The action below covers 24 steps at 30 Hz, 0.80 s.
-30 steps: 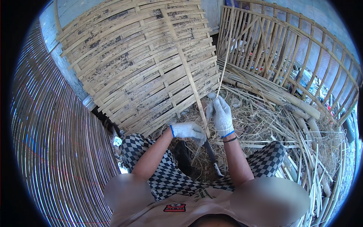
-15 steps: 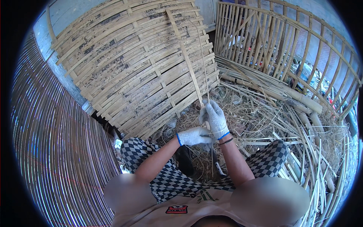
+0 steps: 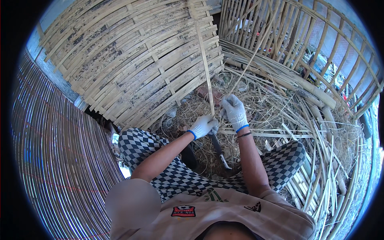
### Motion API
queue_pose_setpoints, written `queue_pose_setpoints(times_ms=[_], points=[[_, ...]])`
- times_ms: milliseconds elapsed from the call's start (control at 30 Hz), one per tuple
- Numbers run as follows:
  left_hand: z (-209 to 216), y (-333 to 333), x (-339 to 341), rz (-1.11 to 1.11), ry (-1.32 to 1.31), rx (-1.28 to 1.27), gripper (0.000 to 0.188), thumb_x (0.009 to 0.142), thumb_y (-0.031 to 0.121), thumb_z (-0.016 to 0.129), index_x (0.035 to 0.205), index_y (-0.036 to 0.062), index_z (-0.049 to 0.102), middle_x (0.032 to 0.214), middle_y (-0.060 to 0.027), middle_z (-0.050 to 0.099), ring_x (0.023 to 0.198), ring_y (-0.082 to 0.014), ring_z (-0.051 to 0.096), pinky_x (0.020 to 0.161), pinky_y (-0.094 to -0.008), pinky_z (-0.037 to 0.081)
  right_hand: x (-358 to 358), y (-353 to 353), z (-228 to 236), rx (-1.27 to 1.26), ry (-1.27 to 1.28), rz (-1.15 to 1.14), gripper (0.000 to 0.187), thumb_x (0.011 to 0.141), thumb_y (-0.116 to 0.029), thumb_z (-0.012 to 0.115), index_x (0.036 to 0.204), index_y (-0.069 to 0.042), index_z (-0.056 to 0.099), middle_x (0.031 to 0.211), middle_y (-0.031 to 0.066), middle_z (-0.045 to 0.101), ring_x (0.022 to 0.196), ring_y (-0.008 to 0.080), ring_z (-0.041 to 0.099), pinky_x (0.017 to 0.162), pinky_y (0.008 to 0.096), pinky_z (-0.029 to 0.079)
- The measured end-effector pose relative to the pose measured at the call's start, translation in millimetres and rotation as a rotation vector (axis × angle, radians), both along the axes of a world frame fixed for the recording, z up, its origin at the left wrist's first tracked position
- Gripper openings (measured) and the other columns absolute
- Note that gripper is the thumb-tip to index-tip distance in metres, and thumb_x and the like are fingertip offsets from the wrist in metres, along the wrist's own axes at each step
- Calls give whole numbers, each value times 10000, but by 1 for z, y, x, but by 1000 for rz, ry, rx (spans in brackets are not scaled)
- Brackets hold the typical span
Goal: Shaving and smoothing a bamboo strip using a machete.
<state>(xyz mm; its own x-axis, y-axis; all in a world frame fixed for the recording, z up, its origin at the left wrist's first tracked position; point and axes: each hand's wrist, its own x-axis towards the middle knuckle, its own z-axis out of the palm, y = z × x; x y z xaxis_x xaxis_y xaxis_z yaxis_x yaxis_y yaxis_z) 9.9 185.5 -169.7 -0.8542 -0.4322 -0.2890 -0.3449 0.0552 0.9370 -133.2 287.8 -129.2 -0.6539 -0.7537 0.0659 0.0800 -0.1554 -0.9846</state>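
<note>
My left hand (image 3: 203, 126), in a white knitted glove with a blue cuff, is closed on the lower end of a flat bamboo strip (image 3: 205, 66). That strip rises away from me in front of the woven panel. To its right, my right hand (image 3: 235, 111), gloved alike, is closed with a thinner bamboo strip (image 3: 253, 55) slanting up and right from its fingers. Just below my left hand a dark-bladed knife (image 3: 216, 145) points down between my legs; I cannot tell whether the fingers touch it.
A large woven bamboo panel (image 3: 132, 60) leans at the far left. A slatted bamboo frame (image 3: 296, 38) stands at the far right, with bamboo poles (image 3: 316, 95) before it. Shavings (image 3: 264, 104) and split strips (image 3: 320, 160) cover the ground. A ribbed sheet (image 3: 68, 152) is at left.
My hands have moved apart, and the two strips now spread in a V. The thin strip swung right with my right hand. More of the knife shows.
</note>
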Motion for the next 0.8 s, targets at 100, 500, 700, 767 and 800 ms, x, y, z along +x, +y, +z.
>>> queue_pose_setpoints(times_ms=[100,500,700,767,800], points=[[-4,10,3,125,201,-138,179,1040,150,549,982,-3,623,750,-49,669,639,-117,657,607,-263,551,0,0,7,-27,-10,-3,63,959,-126,633,976,-66,626,734,-14,612,559,76,579,489,229,437],[57,-26,20,193,146,-768,481,1033,397,505,818,11,694,707,-198,664,641,-336,644,662,-444,497,-20,18,73,-27,1022,-959,450,882,-65,673,1321,-70,580,1341,237,564,1271,395,539,1024,495,453],[171,-104,82,129,94,-1261,327,977,393,599,1103,124,734,1000,-161,734,921,-355,707,811,-402,557,-126,42,141,303,1651,-436,293,870,-164,675,1148,-73,653,1130,128,680,1101,334,618,955,481,454],[200,-123,110,144,77,-1381,202,945,280,652,1011,124,763,1012,-151,734,905,-346,705,800,-395,559,-137,47,132,284,1563,-252,235,882,-177,665,1089,-67,662,1039,140,685,1021,350,633,901,479,473],[212,-133,123,208,27,-1413,209,943,284,654,1009,117,761,1016,-156,730,909,-342,704,801,-396,556,-139,48,126,352,1412,-83,190,894,-190,654,1031,-60,670,949,152,690,942,366,648,846,477,492]])
